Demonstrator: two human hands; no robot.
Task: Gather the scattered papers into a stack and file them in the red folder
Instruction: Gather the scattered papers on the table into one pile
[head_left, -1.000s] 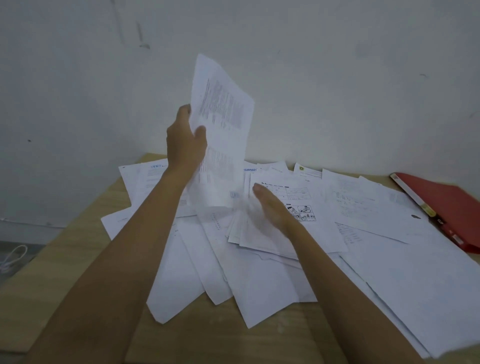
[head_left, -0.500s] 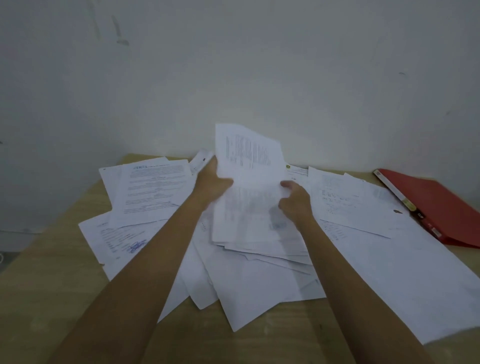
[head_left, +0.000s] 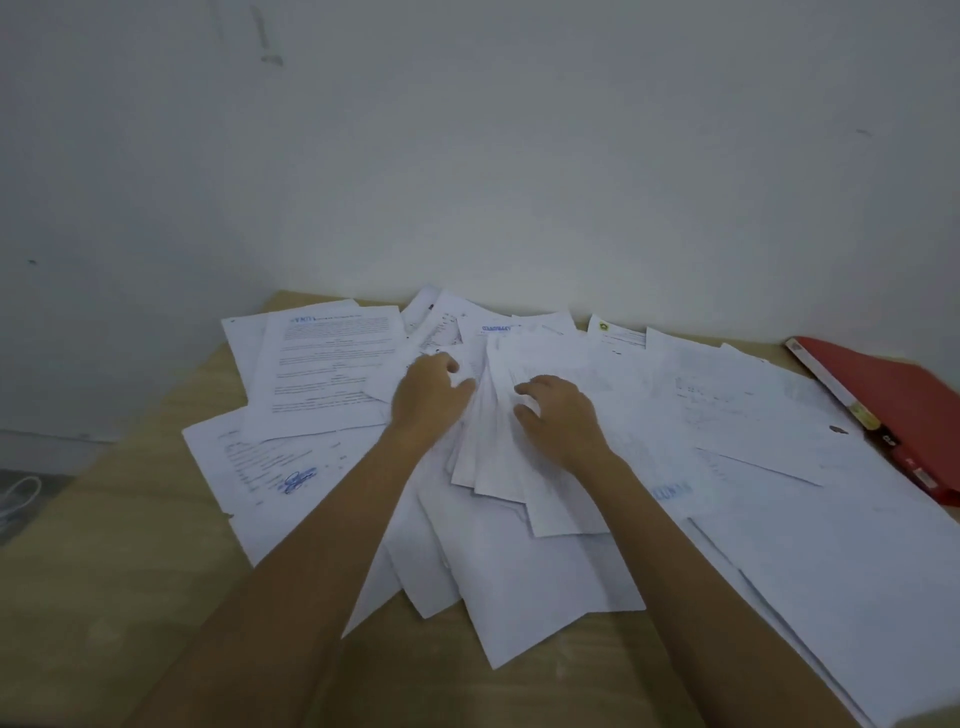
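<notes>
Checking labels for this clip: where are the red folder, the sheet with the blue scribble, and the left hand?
red folder (head_left: 904, 400): head view, on its bare red cover.
sheet with the blue scribble (head_left: 260, 483): head view, mid-sheet, left of the scribble.
left hand (head_left: 426, 397): head view, back of the hand.

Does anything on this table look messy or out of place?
Yes. The white paper sheets are strewn across the light wooden table, overlapping at every angle instead of stacked. The flat red folder lies at the far right. One sheet near it bears a small dark spot.
</notes>
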